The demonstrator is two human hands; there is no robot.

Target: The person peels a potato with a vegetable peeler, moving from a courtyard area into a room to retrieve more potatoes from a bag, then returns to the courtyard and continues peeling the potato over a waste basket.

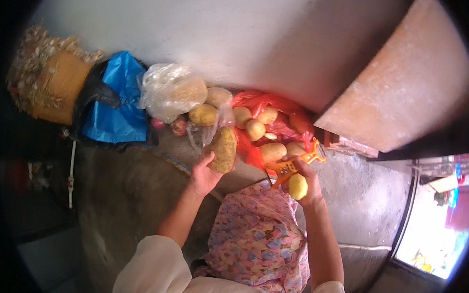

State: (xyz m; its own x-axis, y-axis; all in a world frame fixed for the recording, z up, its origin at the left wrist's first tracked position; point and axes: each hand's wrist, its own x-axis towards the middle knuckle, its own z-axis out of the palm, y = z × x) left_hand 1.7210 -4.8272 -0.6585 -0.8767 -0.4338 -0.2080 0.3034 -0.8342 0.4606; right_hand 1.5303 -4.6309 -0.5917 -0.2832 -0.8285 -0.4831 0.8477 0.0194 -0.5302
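1. While the left hand (204,175) grips the near end of a large unpeeled potato (224,150), the right hand (307,182) sits to its right, level with it or slightly nearer the person, with a gap between them.
2. The potato's long axis runs near to far, almost upright in the view; its far end points toward the wall (197,29).
3. An orange peeler (284,171) slants from near left to far right at the right hand, so its near-left end is the part closest to the potato; the gap lies leftward from there.
4. The left fingers are moderately spread, thumb on the left side, the others behind and to the right, partly hidden.
5. The right fingers are closed around the peeler and a small pale peeled potato (298,186); exactly how they share the grip cannot be told.
6. Beyond both hands, a red plastic bag (249,100) lies open around more potatoes (255,130); a floral cloth (262,231) covers the lap on the near side.
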